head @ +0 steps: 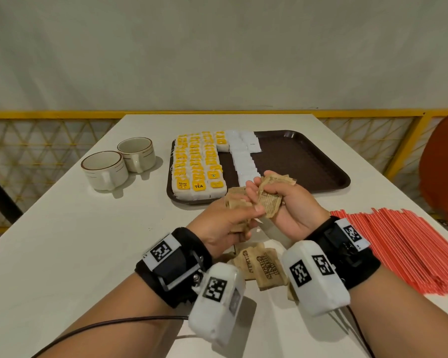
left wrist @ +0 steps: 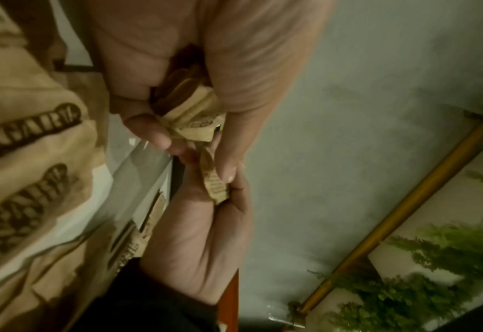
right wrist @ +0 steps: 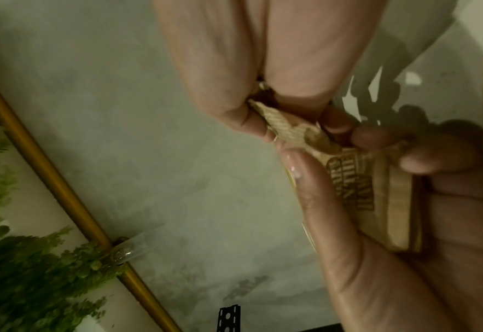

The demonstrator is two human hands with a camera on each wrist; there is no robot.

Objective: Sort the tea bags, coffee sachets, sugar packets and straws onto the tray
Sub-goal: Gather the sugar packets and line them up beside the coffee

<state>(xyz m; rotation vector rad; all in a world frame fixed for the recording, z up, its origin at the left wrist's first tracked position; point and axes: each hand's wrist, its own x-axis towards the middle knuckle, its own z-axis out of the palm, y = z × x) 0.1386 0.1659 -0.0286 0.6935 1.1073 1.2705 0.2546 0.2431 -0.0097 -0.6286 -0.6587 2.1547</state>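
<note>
Brown ridged tray (head: 321, 161): rows of yellow-tagged tea bags (head: 195, 166) at left, white sachets (head: 243, 153) beside them. Above its near edge, left hand (head: 225, 223) and right hand (head: 290, 202) each clutching crumpled brown sugar packets (head: 268, 200). Only from the head: red straws (head: 398, 249) right, two ceramic cups (head: 119, 164) left, loose packets (head: 259, 264) below. Only from the wrists: greenery (left wrist: 433, 280)
</note>
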